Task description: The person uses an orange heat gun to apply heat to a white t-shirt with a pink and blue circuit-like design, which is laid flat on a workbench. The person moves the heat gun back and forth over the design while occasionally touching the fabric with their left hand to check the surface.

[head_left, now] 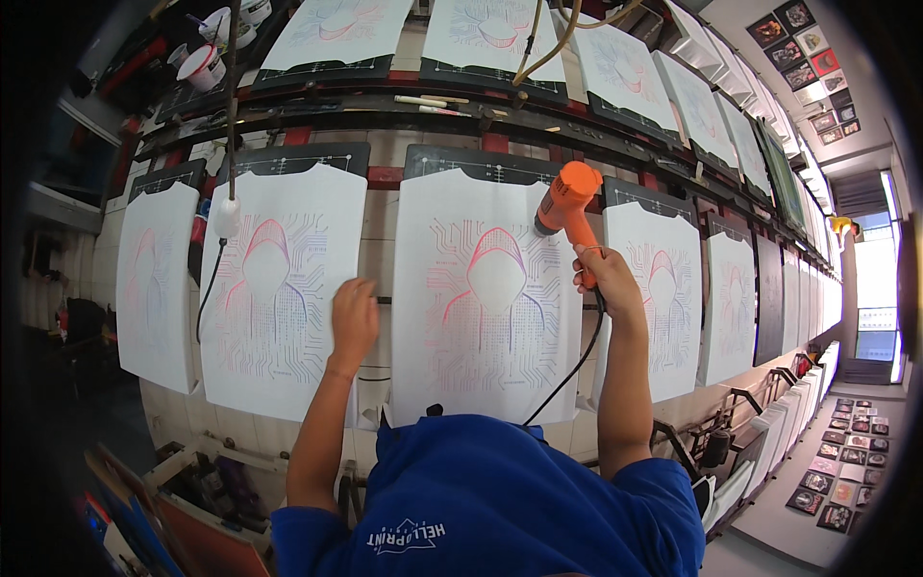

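Observation:
My right hand [611,277] is wrapped round the handle of an orange heat gun [574,192]. Its dark nozzle points down and left over the upper right part of a white T-shirt [495,341], which lies on a dark board [452,162]. A hooded figure with circuit-like lines is printed on that shirt in red, purple and blue. A black cord [585,361] runs from the gun toward my body. My left hand [356,313], fingers loosely bent and with nothing visible in it, is at the right edge of another printed white shirt [260,337].
More printed shirts [663,317] lie on boards to both sides and in a far row [332,34]. Between the rows, a dark rail [375,115] holds pens. A white plug connector [227,219] hangs on a cable at left. Tubs [202,69] stand far left.

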Demonstrator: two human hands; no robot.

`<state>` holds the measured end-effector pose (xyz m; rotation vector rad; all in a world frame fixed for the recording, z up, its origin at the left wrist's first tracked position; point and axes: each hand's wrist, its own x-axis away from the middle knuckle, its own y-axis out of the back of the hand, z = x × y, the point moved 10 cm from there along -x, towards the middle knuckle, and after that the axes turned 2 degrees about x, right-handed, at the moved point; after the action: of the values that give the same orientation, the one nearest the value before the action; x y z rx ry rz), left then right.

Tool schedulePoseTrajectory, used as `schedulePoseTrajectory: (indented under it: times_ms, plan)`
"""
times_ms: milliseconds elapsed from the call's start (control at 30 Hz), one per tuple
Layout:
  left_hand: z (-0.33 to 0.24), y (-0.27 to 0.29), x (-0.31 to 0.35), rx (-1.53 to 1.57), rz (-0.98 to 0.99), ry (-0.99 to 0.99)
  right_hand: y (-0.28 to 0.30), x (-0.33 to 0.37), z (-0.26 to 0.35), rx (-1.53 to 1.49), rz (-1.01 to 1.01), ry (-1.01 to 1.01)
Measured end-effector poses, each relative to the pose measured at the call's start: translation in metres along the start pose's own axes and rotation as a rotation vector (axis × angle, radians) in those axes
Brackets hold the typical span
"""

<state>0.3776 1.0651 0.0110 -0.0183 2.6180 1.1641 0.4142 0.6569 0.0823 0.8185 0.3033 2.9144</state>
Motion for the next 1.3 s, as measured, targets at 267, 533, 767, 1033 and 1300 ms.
schedulePoseTrajectory:
  times_ms: [267, 533, 767, 1033, 1300]
  plan:
    - [0.011, -0.068, -0.035, -0.288, 0.277, -0.198, 0.004, 0.02, -0.001, -0.062, 0.068, -0.025]
    - [0.02, -0.077, -0.034, -0.428, 0.431, -0.307, -0.008, 0.031, 0.0, -0.028, 0.11, -0.029]
    - [0.029, -0.081, -0.033, -0.406, 0.456, -0.207, -0.007, 0.042, -0.01, 0.042, 0.092, -0.04]
    - [0.026, -0.08, -0.035, -0.423, 0.477, -0.189, -0.006, 0.062, -0.025, 0.054, 0.097, -0.054]
    - [0.033, -0.083, -0.035, -0.434, 0.49, -0.182, 0.013, 0.061, -0.036, 0.02, 0.085, -0.082]
